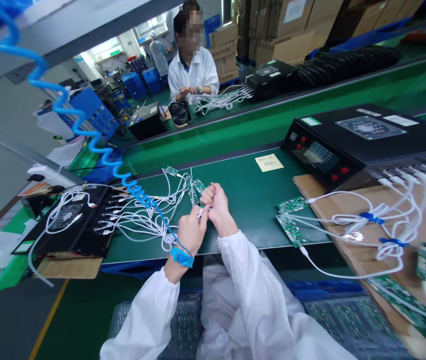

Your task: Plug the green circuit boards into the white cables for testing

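Observation:
My left hand [190,231], with a blue wrist strap [181,256] below it, pinches the white plug [199,212] of a cable. Against its fingertips, my right hand [216,204] is curled closed; what lies inside it is mostly hidden by the fingers. Just beyond the hands, green circuit boards [197,186] lie on the green bench [243,200], with another small board [172,171] farther back. White cables [148,220] run from these boards toward a black box [73,220] on the left.
A coiled blue cord [81,117] hangs at left. At right stand a black tester with a screen [320,155], wired circuit boards [290,230] and bundled white cables [378,225] on cardboard. A yellow note [269,162] lies on the bench. Across the line sits a co-worker [193,65].

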`<action>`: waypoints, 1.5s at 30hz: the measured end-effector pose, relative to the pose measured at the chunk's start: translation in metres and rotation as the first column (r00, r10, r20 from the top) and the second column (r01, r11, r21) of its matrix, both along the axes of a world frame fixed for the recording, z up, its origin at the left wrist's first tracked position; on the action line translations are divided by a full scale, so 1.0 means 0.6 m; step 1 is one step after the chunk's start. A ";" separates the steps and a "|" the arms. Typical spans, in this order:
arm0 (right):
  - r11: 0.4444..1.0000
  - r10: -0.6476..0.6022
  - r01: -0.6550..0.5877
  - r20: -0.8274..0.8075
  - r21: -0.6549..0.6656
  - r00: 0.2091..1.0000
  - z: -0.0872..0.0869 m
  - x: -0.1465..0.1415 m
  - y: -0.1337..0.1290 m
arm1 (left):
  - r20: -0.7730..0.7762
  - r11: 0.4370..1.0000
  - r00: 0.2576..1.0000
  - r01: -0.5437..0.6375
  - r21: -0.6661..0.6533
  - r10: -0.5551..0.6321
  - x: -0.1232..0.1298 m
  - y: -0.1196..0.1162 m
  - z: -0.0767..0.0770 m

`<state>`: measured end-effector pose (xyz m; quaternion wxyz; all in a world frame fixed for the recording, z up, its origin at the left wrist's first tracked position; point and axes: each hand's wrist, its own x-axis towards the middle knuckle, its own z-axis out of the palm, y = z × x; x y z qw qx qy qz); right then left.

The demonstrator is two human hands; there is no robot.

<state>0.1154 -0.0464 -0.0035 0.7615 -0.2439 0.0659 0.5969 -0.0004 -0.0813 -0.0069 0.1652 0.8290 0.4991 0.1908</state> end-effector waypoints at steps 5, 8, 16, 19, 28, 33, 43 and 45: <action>0.995 -0.091 0.093 0.079 -0.023 0.993 0.000 0.080 0.011 | 0.107 1.000 0.994 0.001 0.015 -0.003 -0.040 -0.022 0.007; 0.997 -0.076 0.068 0.296 0.038 0.952 0.009 0.116 0.012 | 0.182 0.996 0.981 0.082 -0.046 -0.072 -0.053 -0.024 0.008; 0.900 0.413 0.205 0.903 -0.385 -0.120 0.001 0.081 0.052 | 0.115 0.938 0.951 0.304 -0.167 -0.288 -0.020 -0.005 -0.008; 0.856 0.516 0.224 0.793 -0.466 -0.323 -0.013 0.071 0.071 | 0.083 0.932 0.954 0.298 -0.206 -0.287 -0.021 0.001 0.010; 0.897 0.438 0.114 0.826 -0.427 -0.355 -0.014 0.071 0.081 | 0.228 0.997 0.974 0.018 -0.069 -0.002 -0.003 0.095 0.060; 0.983 0.182 0.075 0.911 -0.166 -0.371 0.011 0.054 0.029 | 0.153 0.984 0.982 -0.084 -0.156 0.108 0.035 0.159 0.094; 0.967 0.247 0.151 0.902 -0.205 -0.354 0.034 0.033 0.006 | 0.138 0.997 0.988 -0.065 -0.030 0.069 0.066 0.136 0.103; 0.958 0.265 0.187 0.924 -0.219 -0.277 0.032 0.035 0.010 | 0.157 0.997 0.985 -0.071 -0.009 0.071 0.070 0.121 0.095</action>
